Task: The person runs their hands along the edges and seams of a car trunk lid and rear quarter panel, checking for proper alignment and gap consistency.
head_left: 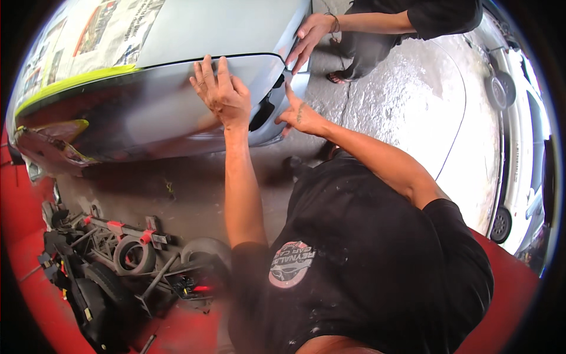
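Note:
My left hand (pixel 225 95) rests open on the silvery bumper panel (pixel 159 115), fingertips over the dark seam below the hood (pixel 218 26). My right hand (pixel 298 115) is at the panel's right corner beside a dark opening (pixel 262 112), index finger stretched up to the seam and the other fingers bent apart. Another person's hand (pixel 303 44) presses on the car's corner just above mine. Newspaper (pixel 88 32) and yellow tape (pixel 76 76) cover part of the car's left side, and crumpled masking sits lower on the bumper.
The co-worker (pixel 377 47) stands at upper right. A white car (pixel 525 165) is at the far right, and a thin cable (pixel 463 124) crosses the bright floor. At lower left, tires (pixel 134 256) and a metal frame (pixel 106 224) lie on a red floor.

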The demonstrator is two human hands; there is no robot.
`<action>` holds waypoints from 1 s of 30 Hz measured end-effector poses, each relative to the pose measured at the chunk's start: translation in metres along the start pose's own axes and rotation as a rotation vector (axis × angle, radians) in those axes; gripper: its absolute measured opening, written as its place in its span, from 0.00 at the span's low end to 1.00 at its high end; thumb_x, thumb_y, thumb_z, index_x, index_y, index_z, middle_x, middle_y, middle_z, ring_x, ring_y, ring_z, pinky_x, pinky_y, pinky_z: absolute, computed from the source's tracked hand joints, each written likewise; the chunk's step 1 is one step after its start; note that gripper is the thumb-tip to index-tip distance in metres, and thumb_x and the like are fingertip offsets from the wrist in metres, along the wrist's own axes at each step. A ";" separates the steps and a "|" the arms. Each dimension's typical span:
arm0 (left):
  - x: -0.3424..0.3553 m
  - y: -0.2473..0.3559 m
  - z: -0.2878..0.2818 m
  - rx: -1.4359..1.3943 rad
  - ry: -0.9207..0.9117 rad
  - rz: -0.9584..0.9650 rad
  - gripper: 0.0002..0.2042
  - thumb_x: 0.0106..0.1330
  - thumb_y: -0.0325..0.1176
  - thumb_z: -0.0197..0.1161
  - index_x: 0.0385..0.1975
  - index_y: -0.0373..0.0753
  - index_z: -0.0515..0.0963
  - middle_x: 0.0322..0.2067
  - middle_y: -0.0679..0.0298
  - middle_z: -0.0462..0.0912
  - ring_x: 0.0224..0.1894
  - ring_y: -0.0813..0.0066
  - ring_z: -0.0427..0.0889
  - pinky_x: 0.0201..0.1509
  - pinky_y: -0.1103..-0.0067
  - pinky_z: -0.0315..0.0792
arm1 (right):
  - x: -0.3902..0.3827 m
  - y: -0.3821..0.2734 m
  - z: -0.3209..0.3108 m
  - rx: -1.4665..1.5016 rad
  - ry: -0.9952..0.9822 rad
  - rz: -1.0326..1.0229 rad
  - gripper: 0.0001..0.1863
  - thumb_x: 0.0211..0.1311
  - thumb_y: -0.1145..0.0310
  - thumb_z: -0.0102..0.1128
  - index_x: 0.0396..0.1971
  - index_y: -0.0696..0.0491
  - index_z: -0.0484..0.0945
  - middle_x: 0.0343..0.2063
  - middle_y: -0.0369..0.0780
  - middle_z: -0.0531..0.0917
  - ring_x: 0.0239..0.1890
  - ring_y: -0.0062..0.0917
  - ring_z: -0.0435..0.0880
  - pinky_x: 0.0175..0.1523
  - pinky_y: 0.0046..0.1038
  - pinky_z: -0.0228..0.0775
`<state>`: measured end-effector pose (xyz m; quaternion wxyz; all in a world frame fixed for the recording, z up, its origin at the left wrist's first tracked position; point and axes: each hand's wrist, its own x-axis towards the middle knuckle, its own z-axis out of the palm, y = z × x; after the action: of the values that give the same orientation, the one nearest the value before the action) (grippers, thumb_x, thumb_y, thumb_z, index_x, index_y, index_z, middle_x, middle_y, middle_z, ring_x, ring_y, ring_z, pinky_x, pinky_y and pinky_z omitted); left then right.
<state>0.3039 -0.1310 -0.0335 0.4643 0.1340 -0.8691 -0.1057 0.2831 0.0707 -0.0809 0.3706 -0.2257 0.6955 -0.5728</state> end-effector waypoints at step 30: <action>0.000 0.001 -0.001 0.006 0.002 -0.002 0.15 0.64 0.26 0.60 0.51 0.38 0.84 0.62 0.52 0.77 0.70 0.44 0.69 0.74 0.48 0.56 | 0.002 0.018 -0.028 -0.329 -0.100 0.018 0.36 0.62 0.65 0.54 0.69 0.67 0.65 0.35 0.51 0.88 0.30 0.32 0.90 0.43 0.29 0.80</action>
<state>0.3045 -0.1302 -0.0334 0.4648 0.1363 -0.8688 -0.1031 0.2625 0.0915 -0.0966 0.3677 -0.3054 0.7626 -0.4359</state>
